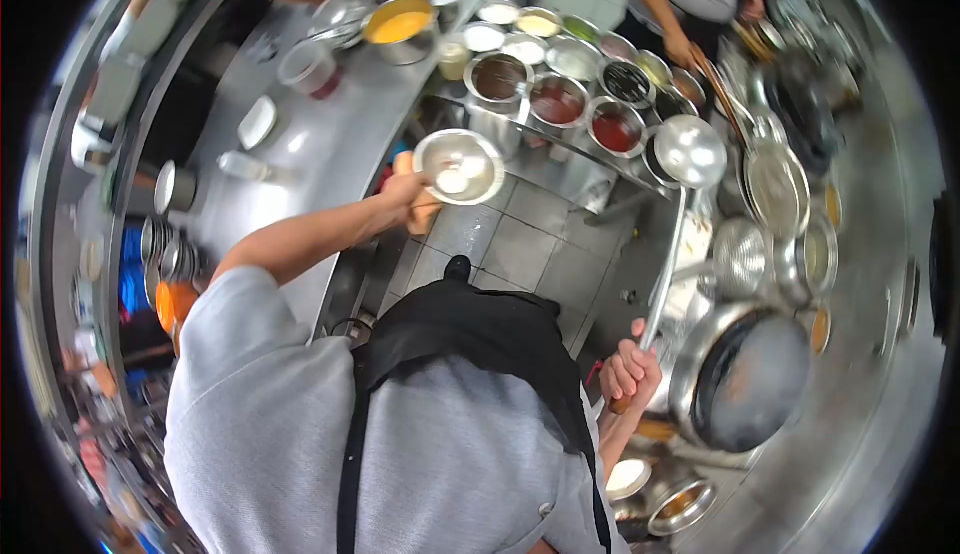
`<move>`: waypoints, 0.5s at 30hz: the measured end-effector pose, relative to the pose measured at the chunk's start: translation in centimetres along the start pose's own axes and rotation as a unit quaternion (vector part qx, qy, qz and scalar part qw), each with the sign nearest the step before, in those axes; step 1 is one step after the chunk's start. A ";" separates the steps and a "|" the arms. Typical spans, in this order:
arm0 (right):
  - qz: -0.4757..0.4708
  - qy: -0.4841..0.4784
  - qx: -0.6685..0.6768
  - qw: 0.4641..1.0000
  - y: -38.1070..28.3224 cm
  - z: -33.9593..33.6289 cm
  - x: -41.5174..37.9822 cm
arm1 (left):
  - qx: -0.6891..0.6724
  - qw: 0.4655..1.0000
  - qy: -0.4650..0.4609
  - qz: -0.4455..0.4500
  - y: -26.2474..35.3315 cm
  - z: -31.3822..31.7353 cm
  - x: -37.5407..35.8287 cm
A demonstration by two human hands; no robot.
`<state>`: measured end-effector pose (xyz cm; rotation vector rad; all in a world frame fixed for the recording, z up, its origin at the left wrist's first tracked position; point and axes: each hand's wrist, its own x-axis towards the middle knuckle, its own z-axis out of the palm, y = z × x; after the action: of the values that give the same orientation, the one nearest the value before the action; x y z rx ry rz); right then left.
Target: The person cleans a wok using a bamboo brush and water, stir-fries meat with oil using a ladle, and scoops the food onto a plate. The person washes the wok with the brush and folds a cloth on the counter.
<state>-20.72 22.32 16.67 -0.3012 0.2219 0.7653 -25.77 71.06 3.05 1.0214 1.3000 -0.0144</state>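
My left hand (405,197) is closed on the edge of a round metal bowl (459,167), held out over the tiled floor. A pale spot shows inside the bowl, too blurred to name. My right hand (630,369) is wrapped round the handle of a long metal ladle (692,152). The ladle's round head is raised near the sauce containers, beside a bowl of red sauce (617,128). A dark wok (750,379) sits to the right of my right hand, with haze over its surface.
Several containers of sauces and seasonings stand ahead, with a dark brown one (498,78) nearest. Strainers (776,192) lie at the right. A steel counter (300,169) at the left holds a yellow-filled pot (400,22). Another person's hand (684,51) is at the upper right.
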 end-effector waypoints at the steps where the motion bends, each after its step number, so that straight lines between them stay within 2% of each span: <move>1: 0.038 0.009 -0.025 0.999 1.3 1.6 2.2 | -0.011 0.998 0.055 -0.013 -0.5 -5.1 -0.5; 4: 0.153 -0.020 -0.125 0.980 5.8 6.5 8.8 | -0.190 0.978 0.079 -0.045 -4.9 -19.7 1.7; 5: 0.184 -0.026 -0.160 0.969 7.6 7.8 11.0 | -0.231 0.969 0.073 -0.049 -5.4 -22.6 1.0; 6: 0.197 -0.020 -0.231 0.953 9.5 9.4 13.1 | -0.233 0.956 0.170 -0.051 -6.1 -24.6 0.4; 9: 0.278 -0.068 -0.331 0.899 16.3 14.4 20.3 | -0.371 0.908 0.188 -0.054 -8.1 -30.5 0.9; 11: 0.312 -0.119 -0.378 0.864 21.7 17.7 25.1 | -0.435 0.889 0.140 -0.022 -12.0 -34.2 4.5; 13: 0.316 -0.149 -0.485 0.802 27.1 20.8 29.4 | -0.492 0.866 0.087 -0.001 -13.6 -35.9 5.0; 15: 0.294 -0.153 -0.605 0.724 32.4 22.7 33.6 | -0.507 0.854 0.114 -0.003 -13.3 -35.1 3.6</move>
<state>-18.11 73.96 21.62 -1.3878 -0.5948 1.5242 -58.97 86.98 -5.00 0.0966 1.2622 0.7401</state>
